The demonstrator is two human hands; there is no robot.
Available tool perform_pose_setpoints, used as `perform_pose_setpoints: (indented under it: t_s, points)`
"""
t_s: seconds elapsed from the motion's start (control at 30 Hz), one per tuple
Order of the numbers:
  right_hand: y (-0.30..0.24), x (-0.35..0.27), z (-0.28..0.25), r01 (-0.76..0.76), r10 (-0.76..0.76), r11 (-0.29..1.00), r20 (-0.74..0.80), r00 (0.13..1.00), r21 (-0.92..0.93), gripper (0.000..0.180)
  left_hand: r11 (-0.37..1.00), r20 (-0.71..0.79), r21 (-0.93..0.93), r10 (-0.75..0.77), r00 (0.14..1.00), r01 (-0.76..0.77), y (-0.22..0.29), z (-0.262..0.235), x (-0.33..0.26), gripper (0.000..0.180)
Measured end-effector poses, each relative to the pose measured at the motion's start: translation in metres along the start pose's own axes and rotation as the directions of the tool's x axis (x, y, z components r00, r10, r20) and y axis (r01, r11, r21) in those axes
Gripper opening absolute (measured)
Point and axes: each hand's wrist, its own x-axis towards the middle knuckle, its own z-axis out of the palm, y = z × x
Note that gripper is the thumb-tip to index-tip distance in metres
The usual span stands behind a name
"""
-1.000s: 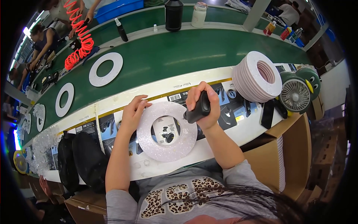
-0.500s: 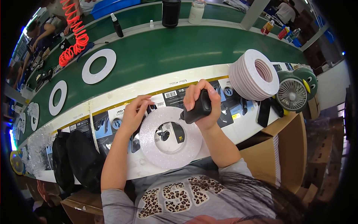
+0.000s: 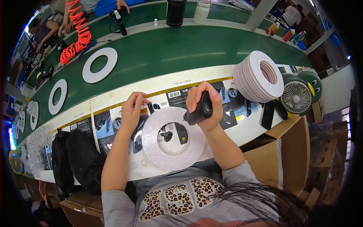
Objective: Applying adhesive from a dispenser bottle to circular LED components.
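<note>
A pale, speckled flat ring (image 3: 153, 145) lies in front of me on the white worktop. Through its central hole, printed packaging shows. My right hand (image 3: 206, 106) is wrapped round a black tool with a rounded handle (image 3: 201, 110). The tool's narrow end points left, at the ring's upper right edge; whether it touches the ring I cannot tell. Just beyond the ring's upper left edge is my left hand (image 3: 133, 108), its fingers bent and drawn together. Anything between those fingertips is too small to make out.
To the right stand a stack of similar rings (image 3: 251, 81), a dark phone (image 3: 267, 114), a green fan (image 3: 297, 96) and an open carton (image 3: 291, 151). Black pouches (image 3: 84, 160) lie left. Single rings (image 3: 100, 65) rest on the green belt (image 3: 159, 53), near a red coiled hose (image 3: 77, 41).
My left hand has shifted slightly left and its fingers have closed up. The right hand and black tool stay almost in place. Across the belt, another person's hand has come to the spray bottle.
</note>
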Motion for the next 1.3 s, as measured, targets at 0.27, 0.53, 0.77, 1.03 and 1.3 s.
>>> perform_pose_setpoints:
  t_s: [0.27,0.53,0.77,1.03,1.3]
  points:
    - [-0.008,0.001,-0.001,0.077,-0.076,0.992,-0.009,0.997,0.098,0.034,1.000,0.000,0.002,-0.028,1.000,0.028,-0.001,-0.001,0.000,0.022]
    - [0.007,0.004,0.008,0.099,-0.094,0.981,-0.033,0.995,0.167,0.034,1.000,-0.002,0.010,-0.025,1.000,0.025,0.001,0.000,0.000,0.022]
    - [0.013,0.006,0.006,0.072,-0.072,0.994,0.002,0.997,0.088,0.035,1.000,-0.003,0.005,-0.030,1.000,0.030,0.000,0.000,0.001,0.023]
    - [0.015,0.006,0.005,0.057,-0.057,0.995,0.008,0.998,0.080,0.035,1.000,-0.003,0.010,-0.021,1.000,0.021,-0.003,0.000,0.002,0.022]
    - [0.008,0.010,0.003,0.098,-0.085,0.980,-0.080,0.993,0.173,0.034,1.000,-0.006,0.011,-0.029,1.000,0.029,-0.001,0.000,0.001,0.022]
